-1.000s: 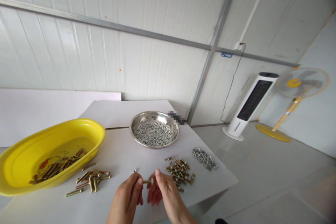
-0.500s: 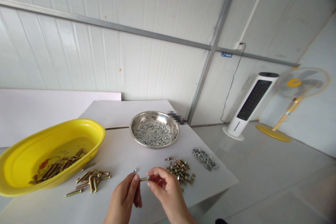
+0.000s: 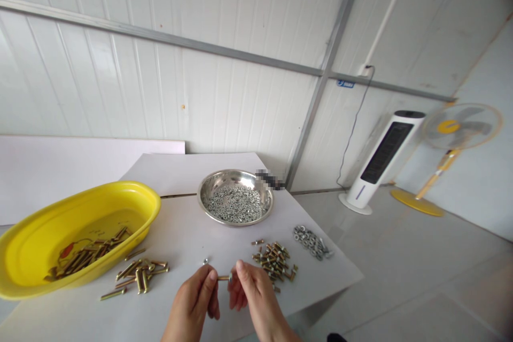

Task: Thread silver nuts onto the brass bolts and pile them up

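My left hand pinches a brass-coloured bolt between thumb and fingers, with its shaft pointing right. A silvery nut sits at the bolt's right end. My right hand is beside that end, thumb raised and fingers stretched out apart from it; the fingers are at the nut, and whether they touch it I cannot tell. A single nut lies on the table just beyond my left hand. Right of my right hand is a heap of bolts with nuts on them.
A yellow tub with bolts inside stands at left, loose bolts beside it. Behind my hands is a steel bowl of nuts. Larger nuts or washers lie near the table's right edge. A tower fan and yellow fan stand beyond.
My right thumb and fingers have come apart from their pinch around the nut, the thumb now raised. The bolt in my left hand has shifted slightly right.
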Tool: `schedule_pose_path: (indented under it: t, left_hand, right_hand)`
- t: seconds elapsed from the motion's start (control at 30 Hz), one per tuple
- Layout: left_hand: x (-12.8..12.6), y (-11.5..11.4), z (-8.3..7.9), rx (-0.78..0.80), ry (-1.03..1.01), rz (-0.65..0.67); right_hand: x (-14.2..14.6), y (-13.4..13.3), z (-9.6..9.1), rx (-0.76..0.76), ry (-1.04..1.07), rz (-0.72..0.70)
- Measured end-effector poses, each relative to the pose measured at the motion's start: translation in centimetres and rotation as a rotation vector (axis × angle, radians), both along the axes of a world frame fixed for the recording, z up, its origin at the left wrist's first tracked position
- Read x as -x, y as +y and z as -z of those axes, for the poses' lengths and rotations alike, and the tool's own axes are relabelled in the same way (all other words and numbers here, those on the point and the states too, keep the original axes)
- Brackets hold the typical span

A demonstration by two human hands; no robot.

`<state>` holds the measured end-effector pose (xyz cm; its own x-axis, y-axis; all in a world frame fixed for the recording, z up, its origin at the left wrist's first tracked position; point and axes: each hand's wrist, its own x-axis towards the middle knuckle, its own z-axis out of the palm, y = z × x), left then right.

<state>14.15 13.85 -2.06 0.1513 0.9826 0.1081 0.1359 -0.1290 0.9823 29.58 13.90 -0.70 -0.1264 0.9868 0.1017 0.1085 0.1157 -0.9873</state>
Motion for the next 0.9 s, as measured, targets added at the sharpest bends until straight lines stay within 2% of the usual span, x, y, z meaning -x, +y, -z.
schedule_pose_path:
  t: [0.17,0.33,0.53,0.63,0.77,0.9]
  left_hand:
    - [0.2,0.5,0.7,0.106,-0.156,-0.041]
    - [-0.1,0.5,0.8,0.15,-0.204,-0.054]
    - [-0.1,0.4,0.3,-0.011,-0.058,-0.074]
    - [-0.1,0.1,-0.4,-0.067,0.014,-0.014]
    - [-0.3,-0.3,-0.9,-0.068,0.066,0.044]
    - [-0.5,-0.2,-0.4,-0.052,0.056,-0.004]
  right_hand:
    - [-0.3,-0.1,-1.2,-0.175,-0.084,0.018]
    - [0.0,0.3,-0.9,-0.251,-0.187,0.053]
    - [-0.2,0.2,-0.5,-0.225,-0.205,0.058]
    - [-0.1,-0.1,-0.3,-0.161,-0.208,0.019]
    - [0.1,-0.2,0.5,-0.028,-0.142,0.0]
    - [-0.1,-0.1,0.2,-0.032,-0.073,0.038]
